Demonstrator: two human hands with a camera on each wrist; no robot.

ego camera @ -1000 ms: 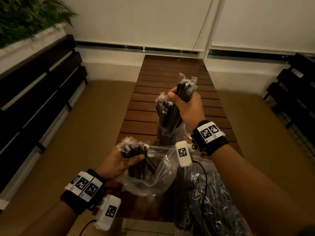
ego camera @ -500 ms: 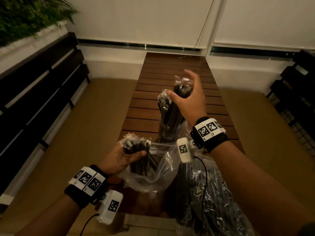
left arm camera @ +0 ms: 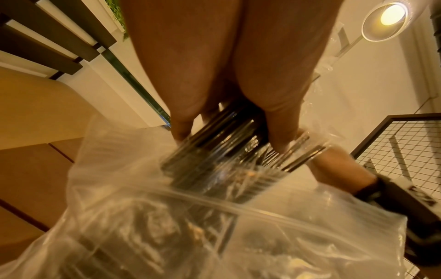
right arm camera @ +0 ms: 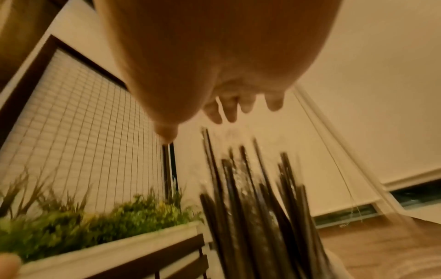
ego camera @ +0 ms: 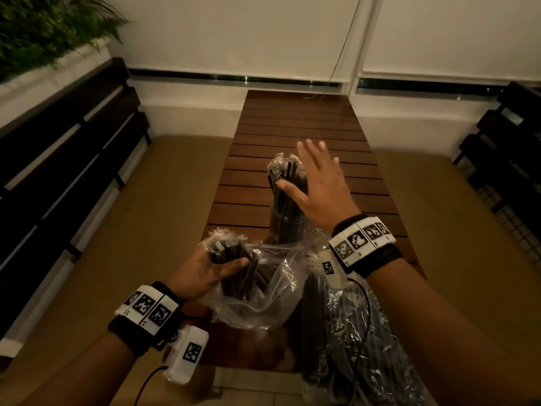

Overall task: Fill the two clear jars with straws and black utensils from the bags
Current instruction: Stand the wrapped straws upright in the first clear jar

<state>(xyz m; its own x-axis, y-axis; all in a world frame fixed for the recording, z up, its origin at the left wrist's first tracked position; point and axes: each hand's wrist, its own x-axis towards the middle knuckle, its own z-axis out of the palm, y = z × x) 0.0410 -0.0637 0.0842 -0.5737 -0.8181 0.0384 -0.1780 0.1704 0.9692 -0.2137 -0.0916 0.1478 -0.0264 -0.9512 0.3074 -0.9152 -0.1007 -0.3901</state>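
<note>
A clear jar stands on the slatted wooden table, packed with upright wrapped black straws. My right hand hovers open just right of the straw tops, fingers spread and straight; in the right wrist view the straws stand below the fingers. My left hand grips a bundle of wrapped black utensils at the mouth of a clear plastic bag. The left wrist view shows the fingers curled round that bundle. A second jar is not clearly visible.
A second plastic bag of black straws lies at the table's near right, under my right forearm. Dark slatted benches flank both sides, with a planter at the upper left. A white wall with a hanging cord is beyond the table.
My right hand let go of the straws in the jar and spread open, lifting slightly to the right. The left hand keeps hold of the utensil bundle at the bag.
</note>
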